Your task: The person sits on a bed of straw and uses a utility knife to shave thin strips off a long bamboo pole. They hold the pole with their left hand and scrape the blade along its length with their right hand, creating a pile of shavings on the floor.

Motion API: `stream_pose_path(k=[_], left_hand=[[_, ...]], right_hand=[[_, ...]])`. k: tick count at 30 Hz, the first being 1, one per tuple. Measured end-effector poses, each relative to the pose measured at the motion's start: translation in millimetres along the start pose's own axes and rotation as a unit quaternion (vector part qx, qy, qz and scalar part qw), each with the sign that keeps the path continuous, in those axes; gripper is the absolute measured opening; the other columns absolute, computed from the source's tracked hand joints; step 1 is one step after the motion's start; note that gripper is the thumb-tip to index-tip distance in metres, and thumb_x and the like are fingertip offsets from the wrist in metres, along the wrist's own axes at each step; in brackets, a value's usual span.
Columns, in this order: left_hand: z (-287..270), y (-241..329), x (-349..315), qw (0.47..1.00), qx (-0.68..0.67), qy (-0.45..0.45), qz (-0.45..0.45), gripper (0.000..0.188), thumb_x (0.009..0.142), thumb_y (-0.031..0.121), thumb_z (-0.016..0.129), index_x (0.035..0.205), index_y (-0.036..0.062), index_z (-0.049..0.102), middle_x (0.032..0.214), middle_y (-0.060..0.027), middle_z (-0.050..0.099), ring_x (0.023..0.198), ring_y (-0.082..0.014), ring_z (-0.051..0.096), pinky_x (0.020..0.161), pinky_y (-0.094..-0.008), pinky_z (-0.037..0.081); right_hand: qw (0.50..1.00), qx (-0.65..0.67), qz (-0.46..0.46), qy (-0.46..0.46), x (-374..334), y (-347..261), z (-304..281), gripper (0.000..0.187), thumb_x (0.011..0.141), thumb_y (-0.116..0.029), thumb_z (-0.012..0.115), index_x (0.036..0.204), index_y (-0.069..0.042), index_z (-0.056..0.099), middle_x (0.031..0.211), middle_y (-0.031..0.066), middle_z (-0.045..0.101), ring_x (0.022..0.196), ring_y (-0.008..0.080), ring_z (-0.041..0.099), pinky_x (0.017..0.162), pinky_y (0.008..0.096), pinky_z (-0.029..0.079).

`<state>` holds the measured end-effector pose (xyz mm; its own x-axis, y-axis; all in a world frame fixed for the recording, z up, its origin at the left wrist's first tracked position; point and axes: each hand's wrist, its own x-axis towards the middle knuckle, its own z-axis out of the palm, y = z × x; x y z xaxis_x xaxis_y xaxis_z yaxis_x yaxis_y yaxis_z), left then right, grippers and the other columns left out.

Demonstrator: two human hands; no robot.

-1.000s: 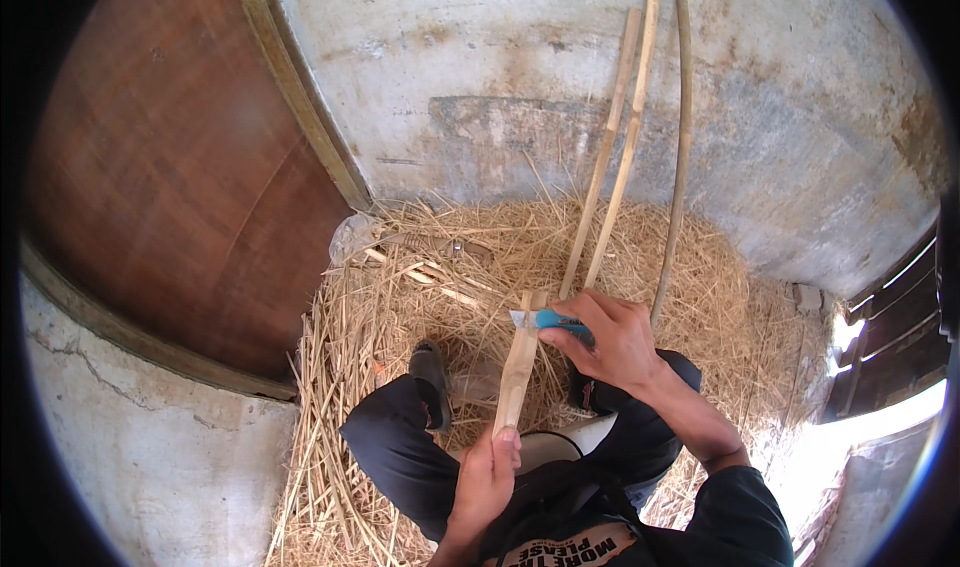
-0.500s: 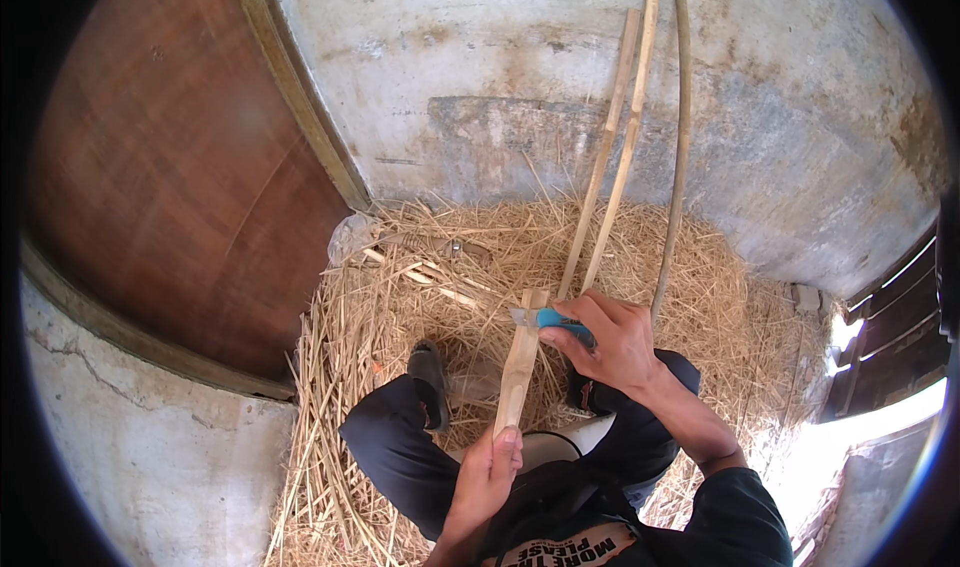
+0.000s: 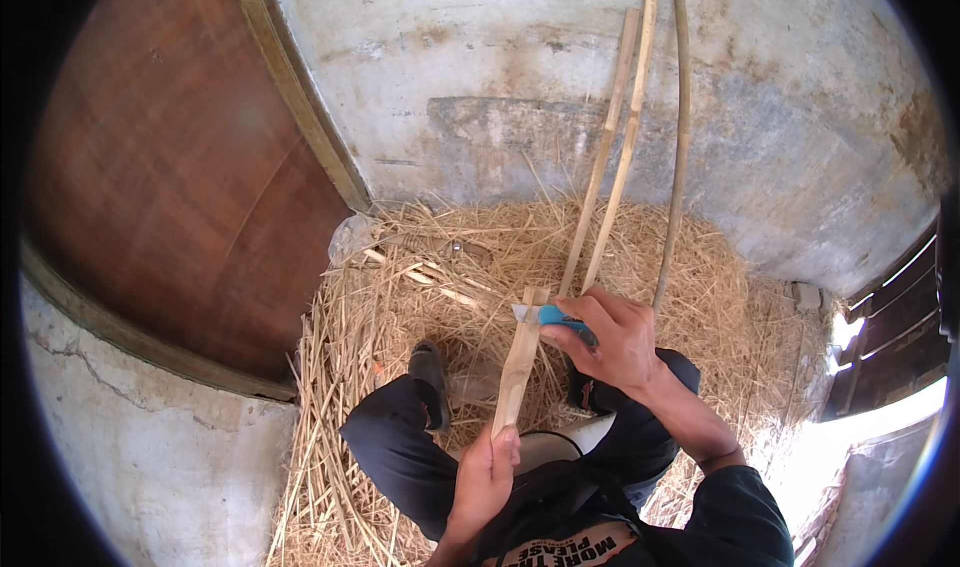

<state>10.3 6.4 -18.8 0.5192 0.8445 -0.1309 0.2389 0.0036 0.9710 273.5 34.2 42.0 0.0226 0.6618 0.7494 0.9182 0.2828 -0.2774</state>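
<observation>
My left hand (image 3: 487, 477) is closed round the near end of a flat, pale wooden strip (image 3: 514, 375), which points away from me between my knees. In my right hand (image 3: 617, 339) is a blue-handled utility knife (image 3: 565, 324), gripped between thumb and fingers. Its short blade lies across the strip close to the far end. Just beyond the blade, the strip's tip shows a notched or stepped outline. Whether the blade's edge is sunk into the wood, I cannot tell.
Three long sticks (image 3: 623, 147) lean on the stained wall (image 3: 480, 47). Straw (image 3: 690, 267) covers the ground around my shoes (image 3: 429, 379). A brown door panel (image 3: 180, 167) is at the left, and dark slats (image 3: 895, 332) stand at the right. A clear plastic bag (image 3: 352, 239) lies by the door frame.
The knife and my right hand have shifted very slightly at the strip's far end, with the blade now showing flatter and brighter. My left hand keeps its hold.
</observation>
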Motion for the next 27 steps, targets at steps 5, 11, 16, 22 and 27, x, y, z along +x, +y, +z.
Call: stream_pose_path(k=[5,11,16,22,27], left_hand=[[-1,10,3,0.955,0.267,0.12,0.055,0.019,0.113,0.02,0.057,0.108,0.0017,0.062,0.072,-0.0153,0.065,0.066,-0.0342,0.071,0.061,-0.0458,0.051],[-15,5,6,0.999,-0.008,-0.027,-0.024,0.023,0.115,0.021,0.054,0.107,-0.0003,0.06,0.073,-0.0112,0.063,0.065,-0.0231,0.065,0.059,-0.0411,0.049],[-6,-1,5,0.998,0.059,0.026,0.014,0.022,0.114,0.021,0.055,0.107,0.0002,0.06,0.072,-0.0165,0.063,0.064,-0.0318,0.066,0.059,-0.0449,0.049],[-7,-22,-8,0.959,0.248,0.128,0.047,0.023,0.112,0.024,0.057,0.107,0.0023,0.061,0.072,-0.0246,0.065,0.07,-0.049,0.068,0.061,-0.056,0.05],[-7,-29,-20,0.999,0.042,0.013,-0.007,0.03,0.117,0.027,0.052,0.107,-0.0005,0.059,0.07,-0.0041,0.056,0.061,-0.0141,0.056,0.056,-0.0336,0.045]], right_hand=[[1.0,-0.014,-0.008,-0.003,-2,3,1,0.03,0.087,-0.031,0.089,0.106,-0.013,0.075,0.077,0.0016,0.064,0.057,0.0232,0.065,0.051,0.0362,0.052],[1.0,-0.025,-0.012,0.009,-1,4,0,0.031,0.088,-0.032,0.089,0.107,-0.013,0.075,0.077,0.0016,0.064,0.058,0.0228,0.066,0.051,0.0356,0.051],[1.0,-0.026,0.005,0.005,-2,0,1,0.029,0.088,-0.03,0.089,0.108,-0.013,0.075,0.08,0.0028,0.067,0.058,0.0239,0.066,0.052,0.0367,0.052],[0.942,-0.12,0.245,0.194,17,97,-36,0.025,0.103,-0.031,0.075,0.111,-0.007,0.069,0.065,0.009,0.058,0.056,0.0241,0.062,0.051,0.0364,0.046],[0.954,-0.031,0.293,0.053,8,90,-66,0.03,0.111,-0.035,0.065,0.108,-0.005,0.066,0.066,0.0027,0.056,0.061,0.0119,0.051,0.056,0.0356,0.04]])
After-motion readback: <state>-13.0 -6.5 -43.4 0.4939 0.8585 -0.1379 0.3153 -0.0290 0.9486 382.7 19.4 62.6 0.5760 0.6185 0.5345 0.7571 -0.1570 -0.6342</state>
